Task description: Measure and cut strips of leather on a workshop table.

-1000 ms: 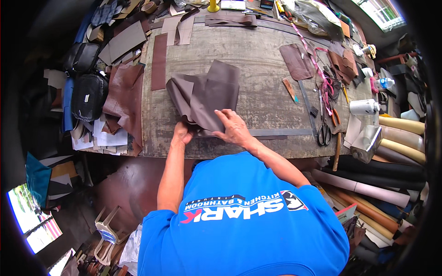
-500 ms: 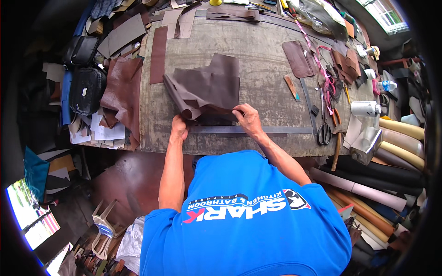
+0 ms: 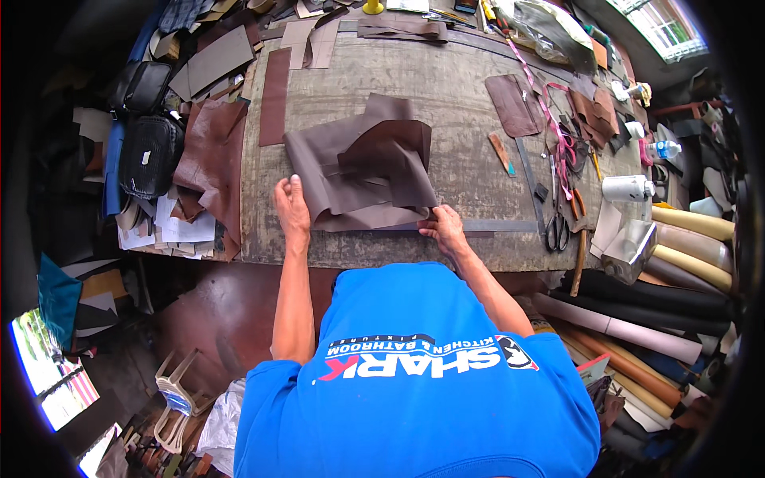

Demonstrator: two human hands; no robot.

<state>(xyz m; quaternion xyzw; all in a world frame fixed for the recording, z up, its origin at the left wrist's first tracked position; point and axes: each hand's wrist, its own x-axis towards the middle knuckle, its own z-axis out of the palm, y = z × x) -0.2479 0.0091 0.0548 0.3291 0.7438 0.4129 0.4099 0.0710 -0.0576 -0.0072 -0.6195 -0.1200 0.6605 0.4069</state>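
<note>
One dark brown sheet (image 3: 366, 175) lies creased and partly folded over itself near the front edge of the worn table (image 3: 458, 92) in the head view. The left hand (image 3: 292, 209) stands loosely open at its left edge, fingers extended; whether it touches the sheet, I cannot tell. The right hand (image 3: 445, 229) pinches the lower right corner between thumb and fingers. A metal ruler (image 3: 504, 226) runs partly beneath the sheet. Black-handled scissors (image 3: 558, 233) lie further right, and a reddish-brown strip (image 3: 275, 97) lies beyond the left hand.
</note>
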